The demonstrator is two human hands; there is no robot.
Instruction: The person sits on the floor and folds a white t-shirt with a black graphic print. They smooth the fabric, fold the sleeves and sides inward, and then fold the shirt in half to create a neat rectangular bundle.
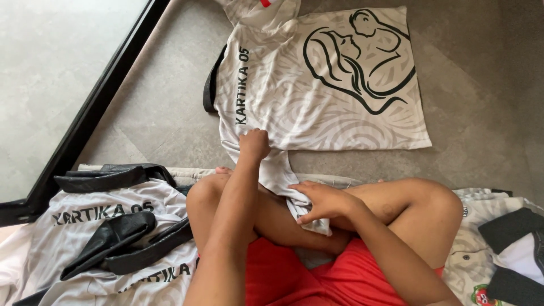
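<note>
Red shorts [294, 277] and crossed bare legs [396, 209] fill the bottom of the view, where a person sits on the floor [153, 107]. Both hands work on one white patterned jersey [317, 85], which is spread flat on the floor just ahead of the knees, back side up, with a dark line drawing of two figures across it and dark lettering along one side.

Closed into a loose fist, the left hand [254, 144] pinches the near edge of the jersey beside the lettering, seemingly to keep the cloth taut and lined up. With fingers extended and lying flat, the right hand [323, 201] presses a sleeve or corner of the same jersey [309, 218] down against the shin, so that end drapes over the legs instead of lying on the floor. Held at two points like this, the fabric between the hands is stretched into a narrow band.

Farther out, a heap of similar white jerseys with black collars and trim [107, 232] lies at the left knee. More white and black garments [504, 249] sit at the right. A dark door frame [85, 119] runs diagonally along the upper left.
</note>
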